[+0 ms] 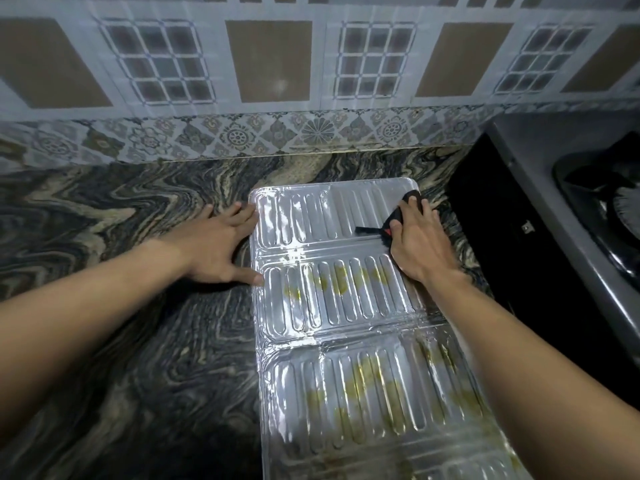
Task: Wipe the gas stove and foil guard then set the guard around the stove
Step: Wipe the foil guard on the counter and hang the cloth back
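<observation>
Foil guard (346, 306): flat on marbled bench (138, 306), frame centre to lower right; yellow-green stains on middle and near panels | Left hand (218, 244): fingers spread, pressing guard's left edge | Right hand (419, 240): fingers clamped on black cloth (391, 223) on far panel | Gas stove (588, 209): right edge of frame.

A silver ribbed foil guard (346, 306), blotched yellow-green at centre and bottom of frame, lies on a counter (121, 341) swirled black, grey and cream. A black cloth (394, 223) shows red. Upper frame: brown-and-white tiles (270, 60) over a floral border.
</observation>
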Action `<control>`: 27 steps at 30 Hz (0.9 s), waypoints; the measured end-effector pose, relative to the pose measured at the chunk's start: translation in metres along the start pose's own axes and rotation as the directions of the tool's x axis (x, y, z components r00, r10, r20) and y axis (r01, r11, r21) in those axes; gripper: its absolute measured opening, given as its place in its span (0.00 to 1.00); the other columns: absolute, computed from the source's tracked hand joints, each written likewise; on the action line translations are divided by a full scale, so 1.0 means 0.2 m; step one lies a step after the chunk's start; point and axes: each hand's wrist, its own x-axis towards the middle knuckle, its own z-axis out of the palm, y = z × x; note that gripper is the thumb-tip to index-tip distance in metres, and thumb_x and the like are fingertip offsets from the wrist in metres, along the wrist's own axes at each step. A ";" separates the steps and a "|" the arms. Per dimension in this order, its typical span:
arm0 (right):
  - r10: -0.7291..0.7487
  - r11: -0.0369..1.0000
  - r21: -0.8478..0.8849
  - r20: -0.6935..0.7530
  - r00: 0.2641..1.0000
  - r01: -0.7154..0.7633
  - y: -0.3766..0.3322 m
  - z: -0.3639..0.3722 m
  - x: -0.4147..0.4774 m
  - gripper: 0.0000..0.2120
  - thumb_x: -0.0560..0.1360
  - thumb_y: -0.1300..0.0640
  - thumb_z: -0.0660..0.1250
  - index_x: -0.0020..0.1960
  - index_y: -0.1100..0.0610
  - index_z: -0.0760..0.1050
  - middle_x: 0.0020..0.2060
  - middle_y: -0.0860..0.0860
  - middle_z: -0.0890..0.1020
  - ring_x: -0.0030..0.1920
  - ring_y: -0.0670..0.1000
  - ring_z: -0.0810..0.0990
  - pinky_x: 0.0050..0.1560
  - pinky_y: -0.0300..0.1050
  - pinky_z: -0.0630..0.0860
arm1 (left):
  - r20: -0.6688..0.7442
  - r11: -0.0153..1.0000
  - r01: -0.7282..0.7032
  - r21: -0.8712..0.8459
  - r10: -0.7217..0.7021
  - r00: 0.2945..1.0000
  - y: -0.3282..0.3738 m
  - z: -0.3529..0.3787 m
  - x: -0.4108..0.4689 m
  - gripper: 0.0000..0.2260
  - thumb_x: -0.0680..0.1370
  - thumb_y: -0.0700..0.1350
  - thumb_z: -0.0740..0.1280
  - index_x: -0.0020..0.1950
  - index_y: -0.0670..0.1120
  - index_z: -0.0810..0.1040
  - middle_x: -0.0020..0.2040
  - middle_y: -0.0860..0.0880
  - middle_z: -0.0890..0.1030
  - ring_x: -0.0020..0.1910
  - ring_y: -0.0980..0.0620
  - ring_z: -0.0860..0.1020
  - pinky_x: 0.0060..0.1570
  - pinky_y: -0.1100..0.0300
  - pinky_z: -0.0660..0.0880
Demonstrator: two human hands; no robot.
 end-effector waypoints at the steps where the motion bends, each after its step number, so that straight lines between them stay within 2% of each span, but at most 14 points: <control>1: 0.013 1.000 0.005 0.001 1.000 -0.013 0.00 0.00 0.00 0.26 0.84 0.52 0.49 0.78 0.63 0.56 0.79 0.59 0.56 0.79 0.58 0.50 0.79 0.52 0.45 | 0.022 1.000 0.007 -0.014 -0.007 1.000 0.01 0.02 -0.02 0.64 0.57 0.84 0.53 0.80 0.48 0.35 0.79 0.52 0.34 0.79 0.51 0.38 0.77 0.42 0.40; 5: 0.017 0.999 0.037 0.018 1.000 -0.018 -0.08 0.00 -0.05 0.26 0.84 0.53 0.48 0.79 0.64 0.54 0.79 0.60 0.54 0.79 0.56 0.51 0.79 0.50 0.45 | 0.075 0.998 0.040 -0.054 -0.036 0.996 0.02 0.04 -0.03 0.69 0.52 0.85 0.59 0.79 0.50 0.32 0.78 0.53 0.32 0.78 0.51 0.34 0.76 0.39 0.37; 9: -0.231 0.972 0.050 0.045 0.972 0.228 -0.32 0.06 -0.17 0.24 0.85 0.54 0.48 0.78 0.63 0.56 0.79 0.59 0.57 0.79 0.56 0.54 0.78 0.49 0.46 | 0.089 0.998 0.046 -0.050 -0.041 0.995 0.04 0.02 -0.02 0.70 0.52 0.83 0.62 0.79 0.48 0.32 0.79 0.52 0.33 0.79 0.50 0.36 0.75 0.39 0.37; 12: -0.424 0.905 0.071 0.085 0.902 0.419 -0.52 0.12 -0.22 0.24 0.85 0.54 0.48 0.78 0.61 0.57 0.79 0.58 0.58 0.79 0.55 0.54 0.77 0.46 0.44 | 0.098 0.997 0.053 -0.052 -0.048 0.994 0.04 0.02 -0.01 0.71 0.51 0.84 0.62 0.79 0.48 0.32 0.79 0.52 0.34 0.79 0.51 0.36 0.75 0.39 0.37; 16: -0.621 0.783 0.105 0.152 0.769 0.613 -0.64 0.15 -0.26 0.23 0.84 0.54 0.52 0.78 0.58 0.60 0.79 0.56 0.59 0.79 0.53 0.55 0.76 0.45 0.44 | 0.099 0.997 0.062 -0.044 -0.058 0.993 0.04 0.02 -0.02 0.71 0.50 0.83 0.62 0.79 0.48 0.33 0.80 0.52 0.34 0.79 0.51 0.36 0.75 0.40 0.37; 19: -0.709 0.704 0.170 0.231 0.666 0.690 -0.63 0.13 -0.31 0.22 0.82 0.57 0.55 0.76 0.55 0.64 0.78 0.53 0.61 0.79 0.50 0.55 0.78 0.46 0.44 | 0.106 0.996 0.074 -0.042 -0.069 0.992 0.04 0.01 -0.02 0.71 0.51 0.82 0.64 0.79 0.48 0.32 0.80 0.51 0.33 0.79 0.51 0.35 0.74 0.40 0.37; 21: -0.731 0.679 0.204 0.274 0.625 0.705 -0.60 0.11 -0.35 0.23 0.80 0.59 0.59 0.75 0.53 0.67 0.77 0.50 0.63 0.78 0.47 0.57 0.78 0.46 0.45 | 0.114 0.996 0.078 -0.042 -0.073 0.991 0.04 0.01 -0.02 0.71 0.52 0.81 0.66 0.79 0.48 0.32 0.79 0.51 0.33 0.79 0.51 0.35 0.74 0.39 0.37; 24: -0.711 0.697 0.167 0.282 0.644 0.697 -0.52 0.08 -0.41 0.26 0.78 0.60 0.61 0.76 0.52 0.66 0.77 0.49 0.63 0.78 0.45 0.56 0.79 0.48 0.45 | 0.124 0.995 0.085 -0.051 -0.078 0.989 0.05 0.00 -0.03 0.71 0.52 0.81 0.66 0.79 0.48 0.31 0.79 0.52 0.32 0.79 0.51 0.35 0.74 0.40 0.37; 25: -0.690 0.720 0.147 0.259 0.676 0.679 -0.47 0.07 -0.43 0.26 0.79 0.59 0.61 0.77 0.51 0.63 0.78 0.48 0.60 0.78 0.44 0.53 0.78 0.46 0.41 | 0.127 0.994 0.090 -0.057 -0.083 0.988 0.05 0.00 -0.03 0.71 0.52 0.81 0.66 0.78 0.48 0.31 0.79 0.52 0.32 0.79 0.51 0.35 0.74 0.40 0.37; 27: -0.611 0.791 0.127 0.210 0.763 0.599 -0.37 0.04 -0.47 0.25 0.83 0.57 0.57 0.79 0.50 0.58 0.78 0.45 0.54 0.75 0.41 0.46 0.70 0.34 0.30 | 0.133 0.993 0.098 -0.064 -0.089 0.987 0.05 -0.01 -0.03 0.71 0.51 0.81 0.66 0.78 0.49 0.31 0.79 0.52 0.32 0.79 0.50 0.35 0.74 0.39 0.37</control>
